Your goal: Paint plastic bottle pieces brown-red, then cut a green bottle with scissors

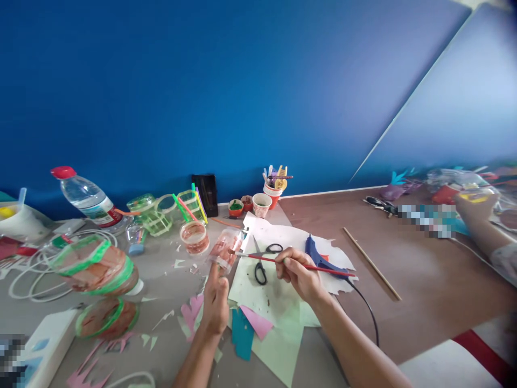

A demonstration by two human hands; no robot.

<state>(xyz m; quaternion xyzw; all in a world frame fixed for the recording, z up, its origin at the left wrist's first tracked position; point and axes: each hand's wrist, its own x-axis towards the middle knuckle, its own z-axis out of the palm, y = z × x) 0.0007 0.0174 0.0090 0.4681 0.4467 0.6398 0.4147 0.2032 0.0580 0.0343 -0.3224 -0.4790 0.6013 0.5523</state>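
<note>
My left hand (215, 303) is closed around the lower end of a clear plastic piece (224, 249) streaked with red-brown paint, held tilted above the table. My right hand (298, 274) pinches a thin red-handled paintbrush (319, 268), whose tip touches the plastic piece. Black-handled scissors (262, 262) and a blue glue gun (319, 258) lie on white paper (283, 240) just beyond my hands.
A water bottle (86, 199), painted plastic rings (97, 264), a painted cup (194, 237), green plastic cut-outs (157, 213), small paint cups (262, 205), a cup of tools (274, 188), coloured paper scraps (246, 328) and a wooden stick (371, 263) surround me. Another person's arm (480, 221) works at the right.
</note>
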